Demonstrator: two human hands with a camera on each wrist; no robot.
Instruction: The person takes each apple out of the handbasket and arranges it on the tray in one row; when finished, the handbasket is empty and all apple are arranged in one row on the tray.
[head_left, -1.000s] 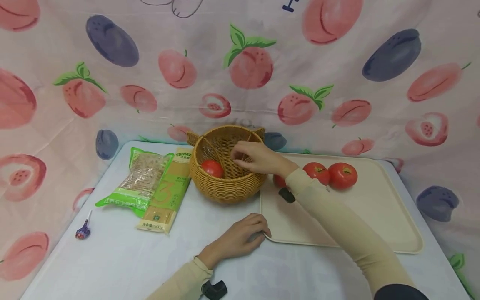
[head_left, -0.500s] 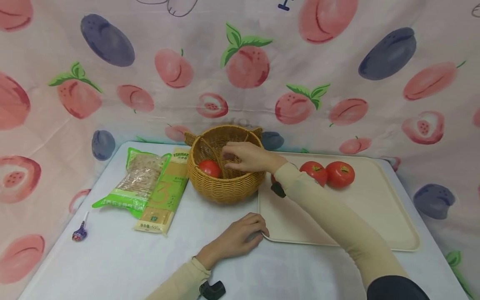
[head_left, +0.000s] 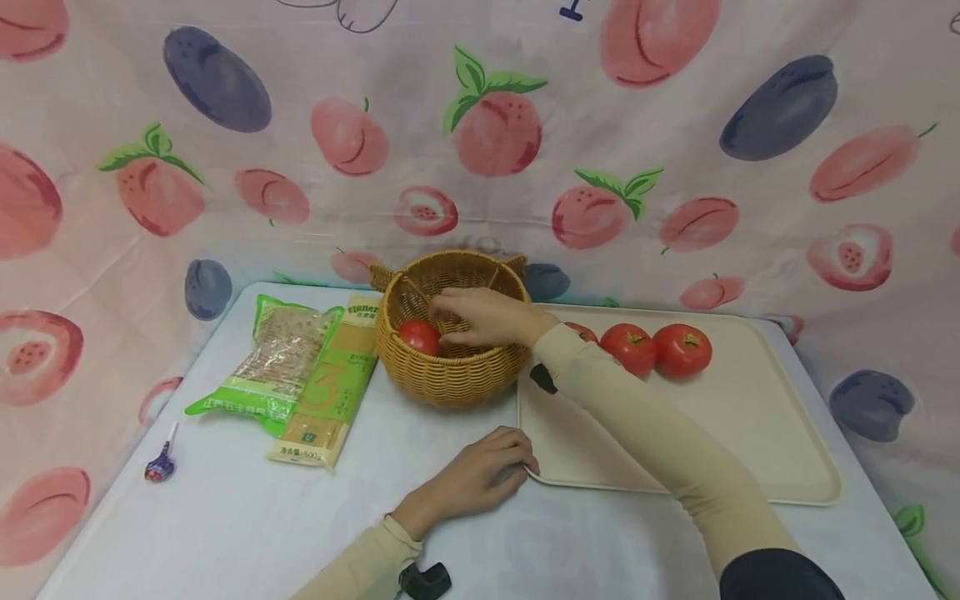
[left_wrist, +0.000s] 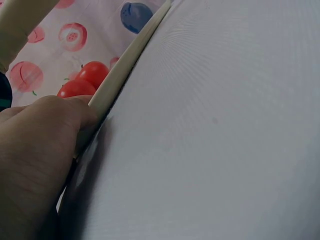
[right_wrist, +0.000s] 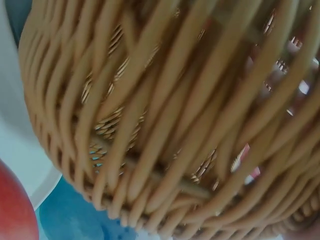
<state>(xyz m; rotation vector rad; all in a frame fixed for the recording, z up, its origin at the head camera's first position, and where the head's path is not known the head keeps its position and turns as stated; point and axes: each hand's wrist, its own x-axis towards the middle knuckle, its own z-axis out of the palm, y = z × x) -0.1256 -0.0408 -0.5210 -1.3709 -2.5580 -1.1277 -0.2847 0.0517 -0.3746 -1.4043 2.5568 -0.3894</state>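
Over the mouth of a woven wicker basket (head_left: 450,385), my right hand (head_left: 491,318) reaches in with its fingers loosely bent. Its fingertips and thumb are beside a red tomato (head_left: 420,337) lying in the basket's left side; no hold on it shows. My left hand (head_left: 480,468) grips the front left corner of a beige tray (head_left: 592,446). In the left wrist view that hand (left_wrist: 45,135) is at the tray rim (left_wrist: 120,72). More tomatoes (head_left: 682,350) sit in the tray's back left part, one partly covered by my right sleeve. The right wrist view is filled by the wicker wall (right_wrist: 165,110).
A clear bag of dry food with green edges (head_left: 288,350) and a green-and-yellow pasta packet (head_left: 333,383) lie left of the basket. A wrapped lollipop (head_left: 160,463) lies at the far left. Behind the table hangs a fruit-patterned cloth (head_left: 420,75).
My right hand has moved left across the basket and lower, towards the tomato inside. The left hand stays at the tray corner.
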